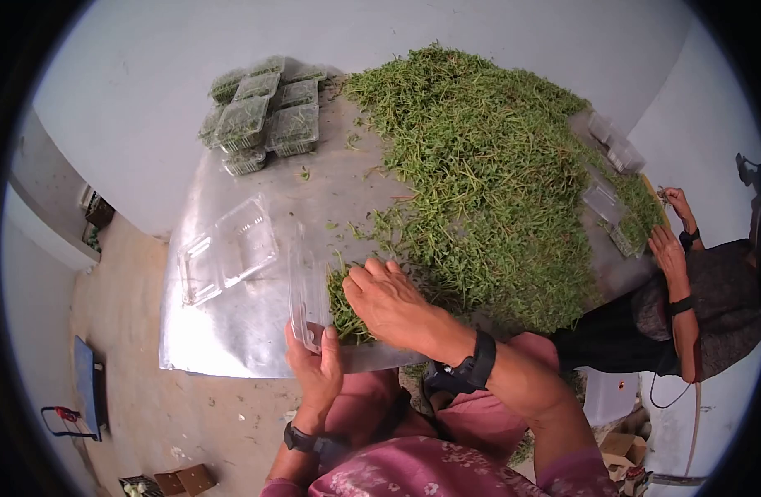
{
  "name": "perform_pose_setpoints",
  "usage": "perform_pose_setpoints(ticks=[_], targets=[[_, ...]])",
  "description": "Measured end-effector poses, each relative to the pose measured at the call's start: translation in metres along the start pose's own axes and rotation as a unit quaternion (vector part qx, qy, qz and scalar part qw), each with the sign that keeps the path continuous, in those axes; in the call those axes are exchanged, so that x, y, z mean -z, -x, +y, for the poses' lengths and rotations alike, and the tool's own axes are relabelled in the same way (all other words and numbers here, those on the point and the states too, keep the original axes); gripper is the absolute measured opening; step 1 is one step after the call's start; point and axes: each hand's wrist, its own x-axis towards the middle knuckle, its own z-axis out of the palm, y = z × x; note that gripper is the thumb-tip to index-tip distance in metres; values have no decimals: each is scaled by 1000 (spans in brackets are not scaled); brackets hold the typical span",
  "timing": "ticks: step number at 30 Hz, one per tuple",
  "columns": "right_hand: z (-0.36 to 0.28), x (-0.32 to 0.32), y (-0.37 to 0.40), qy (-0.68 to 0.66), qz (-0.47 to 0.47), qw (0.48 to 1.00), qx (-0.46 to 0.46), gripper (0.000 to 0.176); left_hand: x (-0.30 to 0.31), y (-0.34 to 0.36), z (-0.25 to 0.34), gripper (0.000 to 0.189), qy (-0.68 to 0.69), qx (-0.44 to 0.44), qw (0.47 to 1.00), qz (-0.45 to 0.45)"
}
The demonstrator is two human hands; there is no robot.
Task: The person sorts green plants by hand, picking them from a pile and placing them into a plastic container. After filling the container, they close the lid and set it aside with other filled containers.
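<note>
At the table's near edge, my left hand (316, 364) grips a clear plastic clamshell container (308, 290) by its near corner, thumb on the side. The lid stands raised on the left, and leafy green stems (347, 311) fill the other half. My right hand (389, 302) lies over those greens, palm down with fingers curled into them; its fingertips are partly hidden. A second clear clamshell (231, 248) lies unfolded on the metal table to the left, with nothing in it. The large heap of greens (488, 174) spreads beyond my right hand.
Filled clamshells (269, 112) are stacked at the table's far left. A co-worker (687, 306) stands at the right end, hands near another container (625, 240). More clear containers (616, 145) lie beyond. A blue cart (86, 385) and cardboard boxes (186, 480) stand on the floor.
</note>
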Motion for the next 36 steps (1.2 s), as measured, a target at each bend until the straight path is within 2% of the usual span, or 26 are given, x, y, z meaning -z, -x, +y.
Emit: perform_pose_setpoints(ticks=[3,7,10,13,14,17,20,23,26,29,30,34,36], targets=[[-1,-1,-3,-2,-5,1000,-3,20,1,0,1,48,-2,31,999,13],[4,-1,2,-41,23,999,-10,16,1,1,-4,48,-4,16,1000,23],[22,23,0,-130,110,985,-11,16,0,2,-4,49,-3,23,999,25],[56,46,1,-170,156,969,-90,14,0,2,-1,49,20,40,999,30],[64,51,4,-175,131,961,-168,14,1,2,-2,49,21,40,999,28],[92,49,10,-134,38,951,-278,18,0,1,-3,44,-1,12,1000,14],[100,29,15,-129,54,949,-284,20,-1,0,-7,43,-20,-7,1000,8],[100,16,11,-90,-27,940,-329,20,1,1,-8,43,-22,-9,1000,3],[108,11,9,-88,-64,933,-343,17,1,0,-3,46,-8,16,1000,9],[115,25,12,-105,-2,949,-296,16,2,1,1,47,3,37,999,16],[106,42,13,-158,24,935,-318,15,2,1,1,46,6,41,999,16],[87,86,25,-173,-15,933,-315,16,2,2,-6,46,-15,18,999,24],[93,83,41,-172,-59,945,-271,19,3,0,-3,46,-31,13,999,18]])
